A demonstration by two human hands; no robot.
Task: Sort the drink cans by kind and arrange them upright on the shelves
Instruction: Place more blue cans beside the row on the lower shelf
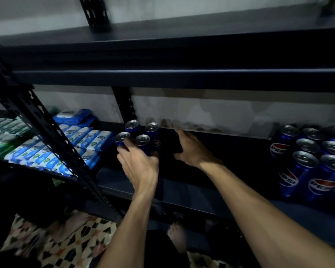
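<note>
Four blue Pepsi cans (143, 141) stand upright in a tight cluster at the left of the dark middle shelf (211, 192). My left hand (138, 167) lies against the two front cans, its fingers spread over their near sides. Just right of the cluster, my right hand (190, 147) hovers with relaxed fingers pointing toward the back wall and holds nothing. A larger group of several upright Pepsi cans (313, 161) stands at the right end of the same shelf.
Blue and white packets (79, 144) are stacked on the neighbouring shelf at left, behind a slanted black perforated upright (46, 132). Another shelf board (182, 78) hangs close above. A patterned floor (66, 246) lies below.
</note>
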